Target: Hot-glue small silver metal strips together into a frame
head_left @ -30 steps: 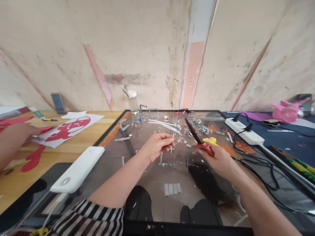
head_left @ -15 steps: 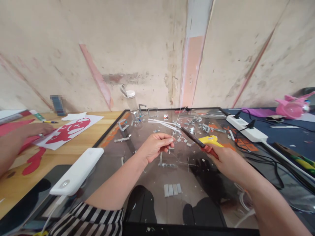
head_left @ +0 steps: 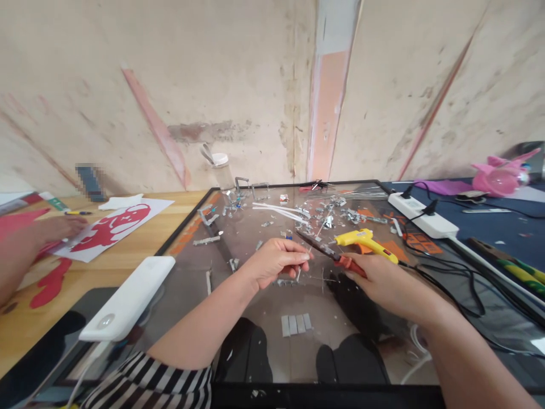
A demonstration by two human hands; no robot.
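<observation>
Over the middle of the glass tabletop [head_left: 264, 307], my left hand [head_left: 283, 262] pinches a thin pale stick or wire between thumb and fingers. My right hand [head_left: 378, 278] is wrapped round the red handle of a dark-bladed tool [head_left: 321, 247], perhaps scissors or a knife. Its blade points left, and its tip lies close to the thin stick, just above my left fingertips. Whether the two touch is unclear. A yellow glue gun [head_left: 368, 243] lies just beyond my right hand. Several small grey strips [head_left: 296, 324] sit in a row nearer to me.
White strips [head_left: 281, 211] and silvery scraps lie farther back. A power strip [head_left: 421, 216] with black cables is at right, a white power bank [head_left: 128, 298] at left. Another person's hand [head_left: 63, 227] rests by a red paper cutout [head_left: 111, 228]. A lidded cup [head_left: 222, 170] stands by the wall.
My right hand and the tool have moved left and slightly down, bringing the blade nearer my left fingertips. More of the yellow glue gun shows. The whole view has shifted slightly.
</observation>
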